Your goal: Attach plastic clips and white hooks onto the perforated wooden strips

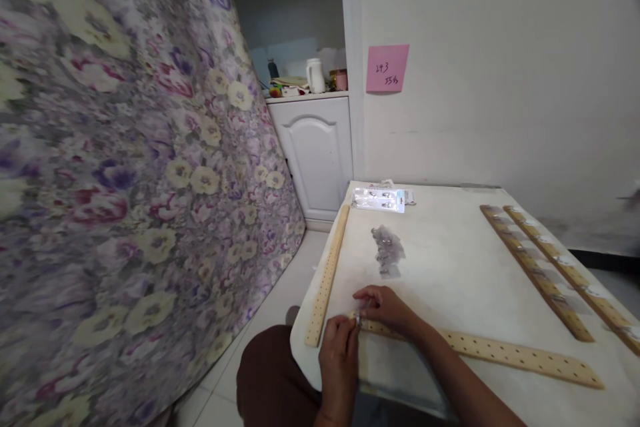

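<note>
Both bare: left grip [340, 349] and right grip [386, 307], plain hands; finer detail is too small to make out. Right forearm [453, 373] uncovered along its whole visible length, down to the lower frame edge; left forearm [334, 408] the same, with only a short stretch below the wrist in view. Lap covered by a plain dark brown garment [273, 380], smooth and unpatterned; cut not discernible, so trousers or skirt cannot be told.

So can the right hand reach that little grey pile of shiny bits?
Probably yes. The right hand sits just short of the grey pile of shiny bits, only bare white table between, though it is busy at the holed wooden strip.
</note>
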### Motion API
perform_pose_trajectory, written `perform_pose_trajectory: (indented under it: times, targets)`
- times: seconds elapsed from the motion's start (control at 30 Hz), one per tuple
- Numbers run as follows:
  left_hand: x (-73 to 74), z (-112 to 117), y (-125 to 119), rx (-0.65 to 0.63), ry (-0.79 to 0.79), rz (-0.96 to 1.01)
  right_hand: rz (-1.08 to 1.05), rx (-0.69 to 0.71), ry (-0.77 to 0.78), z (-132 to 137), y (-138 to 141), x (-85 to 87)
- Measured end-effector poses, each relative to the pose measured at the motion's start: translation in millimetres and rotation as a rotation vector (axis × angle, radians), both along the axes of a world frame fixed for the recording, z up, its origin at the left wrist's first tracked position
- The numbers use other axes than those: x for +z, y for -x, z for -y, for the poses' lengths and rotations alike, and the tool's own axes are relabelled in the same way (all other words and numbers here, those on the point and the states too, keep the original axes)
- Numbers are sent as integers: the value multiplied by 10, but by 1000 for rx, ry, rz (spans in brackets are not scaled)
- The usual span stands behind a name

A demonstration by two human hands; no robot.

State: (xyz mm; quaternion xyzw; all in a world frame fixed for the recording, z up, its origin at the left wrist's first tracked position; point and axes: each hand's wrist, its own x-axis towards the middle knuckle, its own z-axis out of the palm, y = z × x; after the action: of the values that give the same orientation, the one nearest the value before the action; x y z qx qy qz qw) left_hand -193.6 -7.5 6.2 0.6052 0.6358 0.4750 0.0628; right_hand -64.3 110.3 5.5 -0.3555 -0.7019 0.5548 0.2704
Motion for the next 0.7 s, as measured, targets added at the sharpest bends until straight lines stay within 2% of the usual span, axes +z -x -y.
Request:
perform_pose_trajectory:
  times: [0.27,0.7]
  targets:
    - [-6,-2,-13,-2,28,-14,59,0,-38,18,-17,56]
    - [-8,-10,-19,4,2,-28,66,1,-48,10,-35,28]
